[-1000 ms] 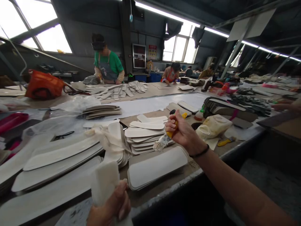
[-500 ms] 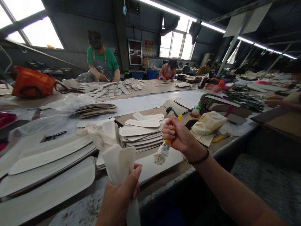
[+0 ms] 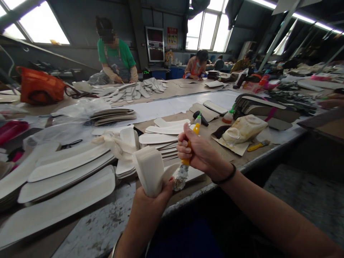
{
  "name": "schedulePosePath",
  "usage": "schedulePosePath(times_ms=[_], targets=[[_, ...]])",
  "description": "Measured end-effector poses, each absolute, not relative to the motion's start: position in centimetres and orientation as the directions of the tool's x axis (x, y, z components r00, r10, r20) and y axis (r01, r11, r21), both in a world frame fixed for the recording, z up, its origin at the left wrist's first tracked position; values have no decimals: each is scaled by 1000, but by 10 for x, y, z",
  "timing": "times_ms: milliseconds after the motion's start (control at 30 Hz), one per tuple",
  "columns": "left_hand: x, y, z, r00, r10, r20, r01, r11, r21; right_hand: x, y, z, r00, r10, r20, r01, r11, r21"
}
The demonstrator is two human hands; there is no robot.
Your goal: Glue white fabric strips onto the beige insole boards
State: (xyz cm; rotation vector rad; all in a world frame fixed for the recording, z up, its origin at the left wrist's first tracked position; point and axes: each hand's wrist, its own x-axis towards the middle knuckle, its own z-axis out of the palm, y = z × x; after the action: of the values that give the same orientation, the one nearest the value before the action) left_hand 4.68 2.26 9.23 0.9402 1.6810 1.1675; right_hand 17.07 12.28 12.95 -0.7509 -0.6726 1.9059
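Note:
My left hand [image 3: 152,200] is closed around a bent stack of white insole pieces [image 3: 149,168], held upright above the table's near edge. My right hand [image 3: 197,152] grips a yellow-handled brush [image 3: 188,154]. The brush's glue-caked bristles [image 3: 179,179] point down and touch the right side of the held stack. Behind both hands lie piles of flat white insole pieces [image 3: 161,139] on the worktable [image 3: 104,225].
Long white insole sheets [image 3: 67,163] fill the left. A glue-stained jug [image 3: 243,130] and small yellow tool [image 3: 258,145] lie at right. An orange bag [image 3: 40,86] stands far left. A person in green [image 3: 115,59] and others work at the far side.
My left hand has lifted the white stack from low at the table edge up toward the brush. My right hand has brought the brush down and left until its bristles meet the stack.

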Motion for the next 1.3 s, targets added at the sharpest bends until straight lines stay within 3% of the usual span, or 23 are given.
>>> schedulePosePath(times_ms=[167,767,1000,1167,1300], targets=[[50,24,90,-319,935,-157,143,211,967,173,122,129,-363,902,-235,-579,-416,-702],[93,30,87,-142,965,-219,50,228,972,240,120,105,-201,920,-337,-709,-374,-597],[98,25,77,-127,924,-360,-155,340,927,309,122,95,22,961,-275,-816,-142,-561],[123,24,72,-37,945,-324,-205,310,929,320,106,92,-22,960,-279,-874,-154,-461],[142,24,78,-1,948,-319,-236,310,921,316,98,88,-32,963,-267,-881,-154,-447]])
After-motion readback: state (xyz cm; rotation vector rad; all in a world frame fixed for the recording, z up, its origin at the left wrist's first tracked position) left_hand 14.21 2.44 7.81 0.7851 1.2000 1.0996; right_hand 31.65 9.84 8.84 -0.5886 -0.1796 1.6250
